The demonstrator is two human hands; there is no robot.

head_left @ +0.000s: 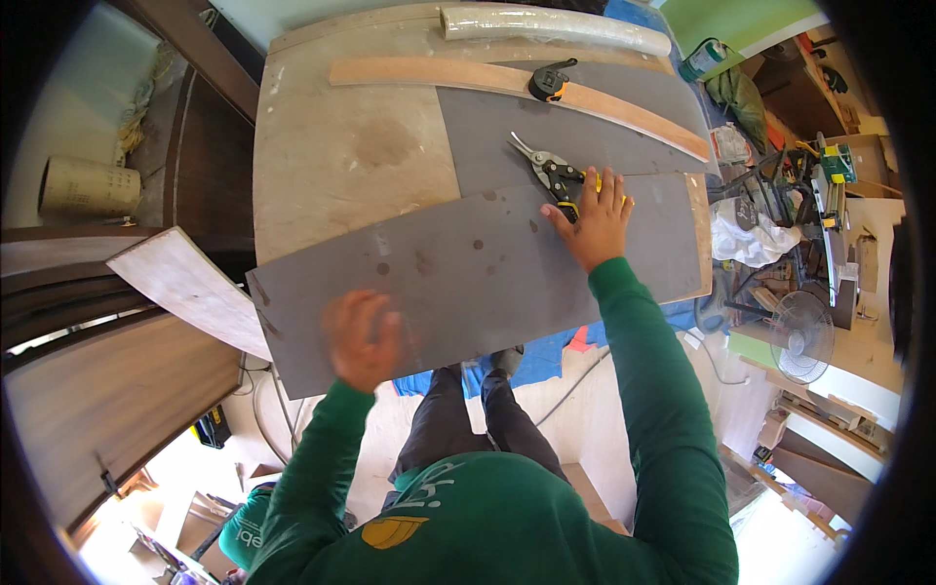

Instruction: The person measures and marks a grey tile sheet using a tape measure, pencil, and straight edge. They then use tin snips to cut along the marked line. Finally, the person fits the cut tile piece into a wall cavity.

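A long dark grey sheet (pixel 444 253) with several darker spots lies slantwise across the worktable, its near left corner reaching past the table. My right hand (pixel 597 219) rests at the sheet's far edge, fingers spread. Its thumb and fingers touch the yellow-and-black handles of a pair of tin snips (pixel 553 178), whose jaws point to the far left. My left hand (pixel 363 339) is over the near left part of the sheet, smeared by motion, so its finger posture is unclear. Another grey sheet (pixel 487 117) lies flat beyond the snips.
A tape measure (pixel 548 84) sits on a long wooden strip (pixel 634 112). Behind it is a plastic-wrapped roll (pixel 556 29). A pale curved panel (pixel 195 292) leans at the left. Tools and a fan (pixel 802 336) crowd the right side. Cables cross the floor.
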